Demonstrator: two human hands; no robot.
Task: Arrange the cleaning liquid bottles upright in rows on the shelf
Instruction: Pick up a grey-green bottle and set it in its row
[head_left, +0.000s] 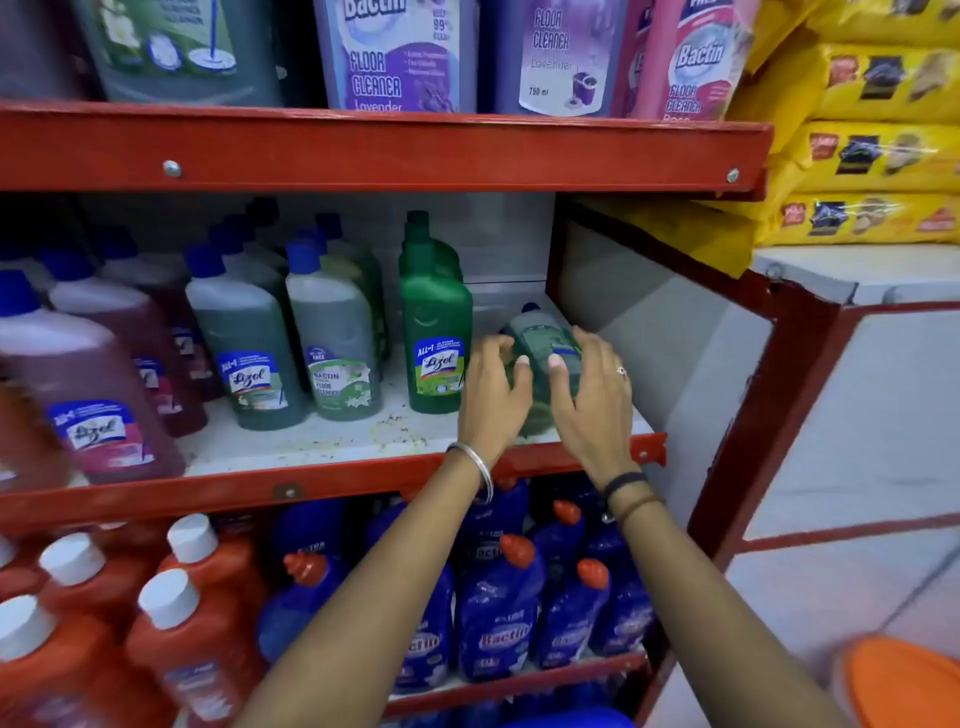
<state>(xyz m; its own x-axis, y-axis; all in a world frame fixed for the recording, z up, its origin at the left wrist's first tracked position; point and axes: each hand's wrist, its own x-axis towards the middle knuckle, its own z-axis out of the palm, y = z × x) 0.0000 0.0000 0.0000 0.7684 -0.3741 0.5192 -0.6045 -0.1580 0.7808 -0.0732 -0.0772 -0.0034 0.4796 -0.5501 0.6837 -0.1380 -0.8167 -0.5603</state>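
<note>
A green cleaning liquid bottle (540, 338) with a dark blue cap lies tilted on the middle shelf (322, 441), near its right end, cap pointing to the back. My left hand (493, 395) curls around its left side and my right hand (592, 400) cups its right side, fingers touching the bottle. Just left of it a dark green Lizol bottle (436, 338) stands upright, with more green ones behind. Further left stand grey-green bottles (332, 343) and pink Lizol bottles (93, 395) in rows.
The red shelf frame (363, 150) sits overhead, with large Bactin floor cleaner bottles (395, 52) above. Orange (192, 613) and blue Bactin bottles (498, 608) fill the shelf below. Yellow packets (872, 145) are stacked at the right. A grey side panel (649, 322) closes the shelf's right end.
</note>
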